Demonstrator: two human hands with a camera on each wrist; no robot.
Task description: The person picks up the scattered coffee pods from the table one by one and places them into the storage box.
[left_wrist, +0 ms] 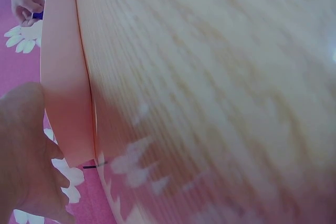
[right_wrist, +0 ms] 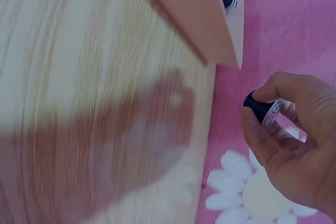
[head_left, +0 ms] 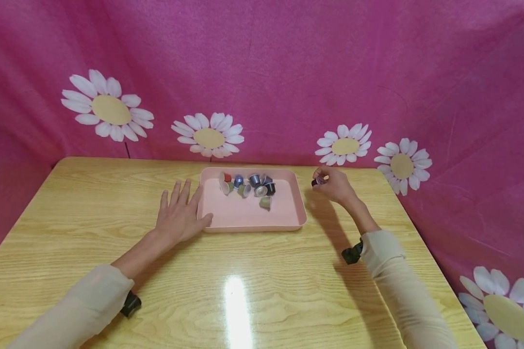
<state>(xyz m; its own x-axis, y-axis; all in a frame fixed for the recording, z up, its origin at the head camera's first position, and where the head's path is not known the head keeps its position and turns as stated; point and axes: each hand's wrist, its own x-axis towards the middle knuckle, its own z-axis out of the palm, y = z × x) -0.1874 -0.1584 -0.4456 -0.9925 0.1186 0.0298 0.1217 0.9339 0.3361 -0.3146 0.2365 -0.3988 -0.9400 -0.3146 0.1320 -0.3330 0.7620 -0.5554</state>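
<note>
A pink tray (head_left: 240, 220) lies on the wooden table with several coffee capsules (head_left: 243, 190) in its back half, coloured red, blue, green, silver and black. My left hand (head_left: 181, 215) has its fingers spread, with the thumb at the tray's left front corner. To the right of the tray, my right hand (head_left: 334, 185) pinches a dark purple coffee capsule (right_wrist: 260, 109) between thumb and fingers, above the table. In the right wrist view the capsule's patterned lid edge faces the palm.
The wooden table (head_left: 174, 291) reaches back to a magenta cloth (head_left: 284, 82) printed with white daisies. A green capsule (head_left: 265, 202) sits apart from the others, nearer the tray's middle. Black wrist cameras (head_left: 352, 253) hang at both cuffs.
</note>
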